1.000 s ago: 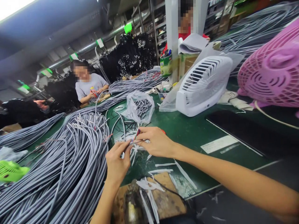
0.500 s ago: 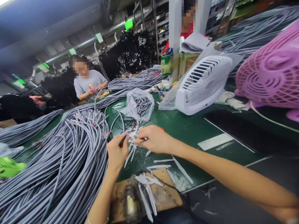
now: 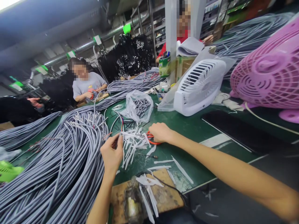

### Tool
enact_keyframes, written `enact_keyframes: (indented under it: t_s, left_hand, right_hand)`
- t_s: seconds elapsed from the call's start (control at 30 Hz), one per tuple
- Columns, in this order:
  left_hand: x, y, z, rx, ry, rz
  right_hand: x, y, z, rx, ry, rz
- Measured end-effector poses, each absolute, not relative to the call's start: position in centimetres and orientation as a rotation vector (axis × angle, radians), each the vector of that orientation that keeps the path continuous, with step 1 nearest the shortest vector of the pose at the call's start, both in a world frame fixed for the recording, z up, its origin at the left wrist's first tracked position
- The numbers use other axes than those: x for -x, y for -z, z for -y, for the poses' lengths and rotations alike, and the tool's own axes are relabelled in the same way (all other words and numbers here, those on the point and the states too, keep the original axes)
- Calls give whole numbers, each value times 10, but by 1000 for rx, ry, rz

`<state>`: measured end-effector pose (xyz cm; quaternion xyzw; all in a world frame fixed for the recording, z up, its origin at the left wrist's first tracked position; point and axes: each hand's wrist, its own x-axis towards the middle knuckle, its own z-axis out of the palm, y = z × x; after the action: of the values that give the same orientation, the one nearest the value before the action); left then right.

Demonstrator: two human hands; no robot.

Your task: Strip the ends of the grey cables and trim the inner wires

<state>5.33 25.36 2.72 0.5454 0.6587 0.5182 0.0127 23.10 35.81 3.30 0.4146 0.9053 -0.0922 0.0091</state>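
Note:
My left hand (image 3: pixel 111 153) is closed, thumb against fingers, on the end of a grey cable (image 3: pixel 119 114). Thin coloured wires (image 3: pixel 122 123) stick up just above the fingertips. To its right, my right hand (image 3: pixel 160 132) is closed around orange-red scissors (image 3: pixel 153 140), whose blades point left over a heap of white strips (image 3: pixel 130 148) on the green table. The hands are apart, with the strips between them. Behind the heap sits a clear plastic bag (image 3: pixel 149 109) holding short grey pieces.
A thick bundle of grey cables (image 3: pixel 77 155) covers the left side. A white fan (image 3: pixel 198 88) and a pink fan (image 3: pixel 263 79) stand at right, near a black mat (image 3: pixel 233 130). A wooden board (image 3: pixel 167 196) lies in front. Two people work across the table.
My right hand has moved right, away from my left hand, and now has the scissors by their handles. My left hand has shifted slightly left. The coloured wires show more plainly.

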Motion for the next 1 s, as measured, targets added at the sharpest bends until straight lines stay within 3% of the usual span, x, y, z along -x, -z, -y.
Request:
enact_keyframes:
  t_s: [0.2, 0.37, 0.53, 0.77, 1.0]
  left_hand:
    - [-57, -38, -248, -1266, -1775, -1786]
    - [-57, -41, -247, -1135, -1860, -1657]
    - [-57, -43, -245, -1132, -1915, -1702]
    - [-65, -44, -243, -1168, -1885, -1706]
    - [-76, -40, -241, -1313, -1842, -1809]
  right_hand:
    - [-233, -47, -349, -1488, 211, -2976]
    - [-235, -41, -362, -1400, 454, -3510]
    - [-245, -41, -381, -1683, 151, -3761]
    - [-231, -40, -351, -944, -260, -4023]
    - [-224, -33, -338, -858, -360, -3963]
